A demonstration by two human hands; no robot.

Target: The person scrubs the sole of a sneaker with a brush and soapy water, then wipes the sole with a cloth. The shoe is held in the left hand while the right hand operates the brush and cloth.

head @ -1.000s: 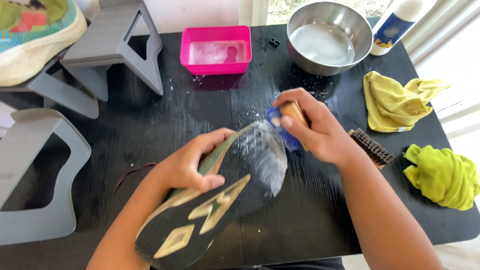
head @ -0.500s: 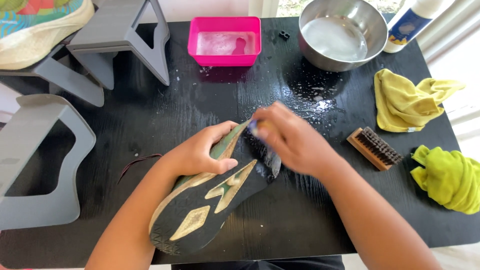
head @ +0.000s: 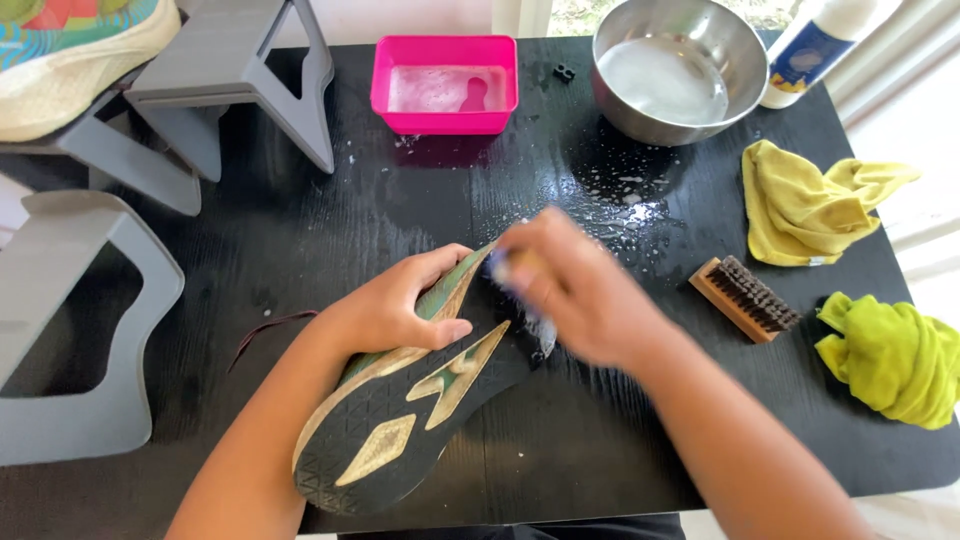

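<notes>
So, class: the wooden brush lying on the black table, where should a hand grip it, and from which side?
Grip the wooden brush across its long wooden sides, coming down from above. It lies flat with the dark bristles turned up and away, and nothing touches it; the yellow cloths lie apart, so both long edges look free for fingers.

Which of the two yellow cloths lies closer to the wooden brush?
The greenish-yellow cloth, bunched at the table's right edge, lies nearer the wooden brush; the paler yellow cloth lies farther back.
</notes>
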